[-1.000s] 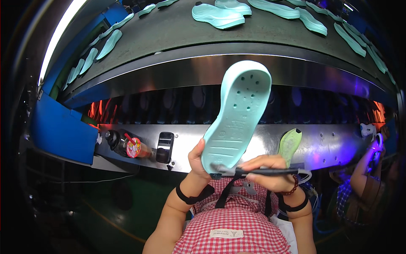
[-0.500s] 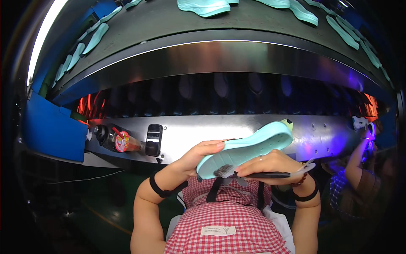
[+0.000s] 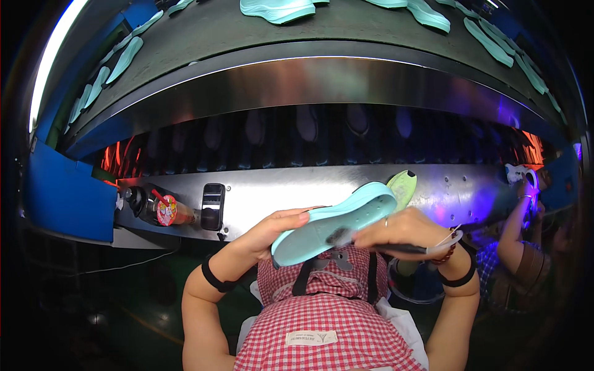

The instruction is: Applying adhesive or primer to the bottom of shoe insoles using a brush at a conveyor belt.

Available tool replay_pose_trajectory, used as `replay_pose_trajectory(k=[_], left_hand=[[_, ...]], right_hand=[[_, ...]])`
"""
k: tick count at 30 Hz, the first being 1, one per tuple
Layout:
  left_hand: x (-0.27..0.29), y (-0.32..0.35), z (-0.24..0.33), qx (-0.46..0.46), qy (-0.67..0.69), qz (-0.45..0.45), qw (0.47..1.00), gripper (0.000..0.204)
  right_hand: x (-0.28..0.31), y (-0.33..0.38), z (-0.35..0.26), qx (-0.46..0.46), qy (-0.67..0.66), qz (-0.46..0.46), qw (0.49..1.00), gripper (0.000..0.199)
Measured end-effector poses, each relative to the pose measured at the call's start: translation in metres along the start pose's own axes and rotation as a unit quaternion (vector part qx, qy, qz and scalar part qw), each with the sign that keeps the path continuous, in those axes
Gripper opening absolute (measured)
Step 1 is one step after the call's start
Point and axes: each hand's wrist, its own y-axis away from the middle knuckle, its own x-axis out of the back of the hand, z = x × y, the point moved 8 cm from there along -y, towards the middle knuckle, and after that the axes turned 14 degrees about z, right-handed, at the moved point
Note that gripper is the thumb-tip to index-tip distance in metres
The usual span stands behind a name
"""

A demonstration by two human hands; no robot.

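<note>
A light turquoise shoe sole [image 3: 309, 238] lies tilted over my lap, its hollow inner face turned up. My left hand [image 3: 267, 235] grips its near left end, thumb along the upper edge. In my right hand [image 3: 405, 230] is a brush [image 3: 401, 248] with a dark handle; its bristles, blurred, are at the sole's inner face near the middle. A yellow-green sole [image 3: 403, 187] rests on the metal bench just behind the turquoise one.
The metal bench [image 3: 260, 191] holds a black case-like object [image 3: 212, 207] and a drink cup [image 3: 179, 213] at left. Several turquoise soles [image 3: 278, 9] lie on the dark conveyor belt [image 3: 204, 37] beyond. Another person's arm [image 3: 510, 232] is at right.
The view has shifted right, so the bench items appear farther left. The brush has moved along the sole away from its left end. More of the yellow-green sole shows.
</note>
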Motion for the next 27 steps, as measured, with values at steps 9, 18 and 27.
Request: replay_pose_trajectory(k=[9, 18, 27], left_hand=[[0.016, -0.008, 0.006, -0.074, 0.029, 0.040, 0.996, 0.050], [0.009, -0.021, 0.011, -0.152, 0.020, 0.075, 0.985, 0.045], [0.020, -0.023, 0.009, -0.197, -0.039, 0.119, 0.972, 0.050]], right_hand=[[-0.002, -0.007, 0.021, -0.090, -0.140, 0.146, 0.975, 0.019], [-0.013, -0.040, 0.041, -0.239, -0.205, 0.286, 0.905, 0.012], [-0.008, -0.043, 0.058, -0.238, -0.164, 0.323, 0.901, 0.013]])
